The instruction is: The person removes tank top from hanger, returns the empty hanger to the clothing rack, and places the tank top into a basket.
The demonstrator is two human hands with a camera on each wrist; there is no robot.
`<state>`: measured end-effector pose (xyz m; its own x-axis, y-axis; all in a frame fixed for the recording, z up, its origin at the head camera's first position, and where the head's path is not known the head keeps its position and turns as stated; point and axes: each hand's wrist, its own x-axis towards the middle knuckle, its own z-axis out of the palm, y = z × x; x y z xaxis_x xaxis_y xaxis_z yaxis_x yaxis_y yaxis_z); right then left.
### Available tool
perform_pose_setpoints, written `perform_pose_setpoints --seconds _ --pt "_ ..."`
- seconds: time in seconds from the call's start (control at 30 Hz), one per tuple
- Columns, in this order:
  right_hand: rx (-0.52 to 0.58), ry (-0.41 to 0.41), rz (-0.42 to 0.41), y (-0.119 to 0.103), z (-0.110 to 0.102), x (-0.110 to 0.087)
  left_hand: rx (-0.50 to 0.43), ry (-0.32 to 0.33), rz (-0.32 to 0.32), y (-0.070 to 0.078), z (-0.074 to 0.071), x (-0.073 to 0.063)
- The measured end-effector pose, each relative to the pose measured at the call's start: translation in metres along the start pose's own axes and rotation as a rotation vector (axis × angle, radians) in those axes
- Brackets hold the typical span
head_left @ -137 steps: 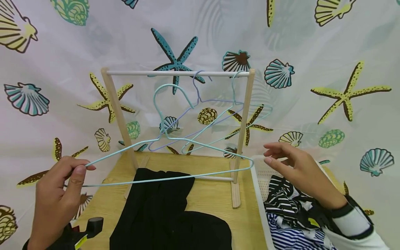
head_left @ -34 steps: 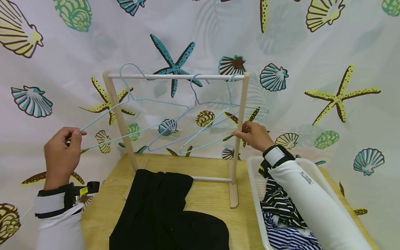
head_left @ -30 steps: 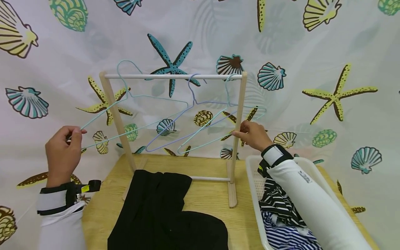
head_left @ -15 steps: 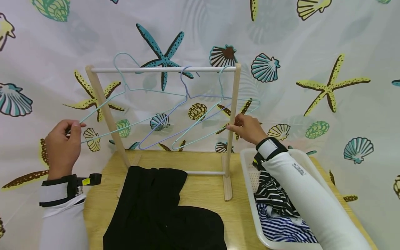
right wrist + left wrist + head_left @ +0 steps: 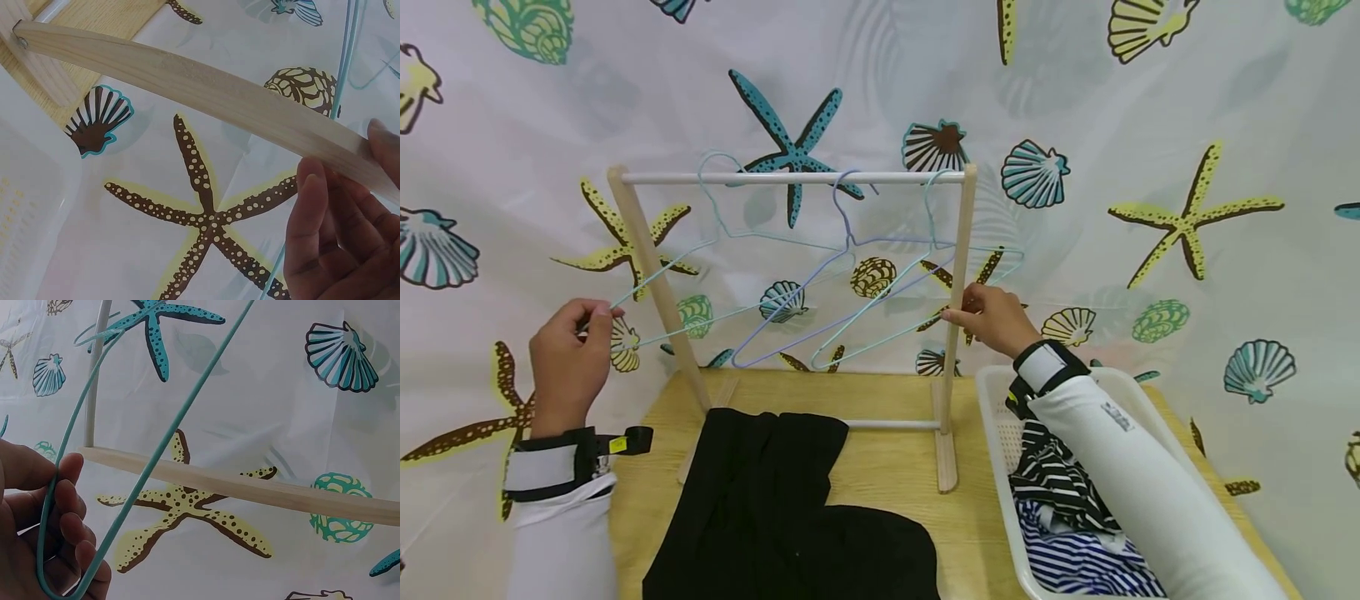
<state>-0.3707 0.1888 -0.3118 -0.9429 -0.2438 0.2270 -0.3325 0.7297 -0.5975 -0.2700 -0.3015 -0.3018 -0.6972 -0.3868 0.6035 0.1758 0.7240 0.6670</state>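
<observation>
My left hand (image 5: pixel 572 358) pinches the lower left corner of a teal wire clothes hanger (image 5: pixel 134 494), its fingers curled round the wire. The hanger's hook rises over the left part of the white rail (image 5: pixel 655 177) of a small clothes rack, with its curve standing a little above the rail. My right hand (image 5: pixel 996 317) grips the rack's right wooden post (image 5: pixel 187 90), thumb on one side and fingers on the other. A purple hanger (image 5: pixel 790 300) and a second teal hanger (image 5: pixel 880 342) hang from the rail towards its right end.
A black garment (image 5: pixel 760 500) lies on the wooden table (image 5: pixel 880 467) before the rack. To the right, a white basket (image 5: pixel 1011 517) holds striped clothes (image 5: pixel 1075 550), partly under my right forearm. A curtain (image 5: pixel 1075 83) with seashells and starfish hangs close behind.
The held hanger has gone from in front of the rack up to the rail, lately shifting slightly right. My right hand has moved from near the basket onto the right post.
</observation>
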Motion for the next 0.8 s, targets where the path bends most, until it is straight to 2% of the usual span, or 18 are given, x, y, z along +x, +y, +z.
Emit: perform_pose_setpoints --seconds 0.4,0.8 --pt "0.013 -0.005 -0.004 0.001 0.000 0.001 -0.015 -0.041 0.010 -0.006 0.010 -0.006" --pt "0.027 -0.018 0.002 -0.002 0.000 0.000 -0.100 -0.080 -0.003 -0.013 0.019 -0.010"
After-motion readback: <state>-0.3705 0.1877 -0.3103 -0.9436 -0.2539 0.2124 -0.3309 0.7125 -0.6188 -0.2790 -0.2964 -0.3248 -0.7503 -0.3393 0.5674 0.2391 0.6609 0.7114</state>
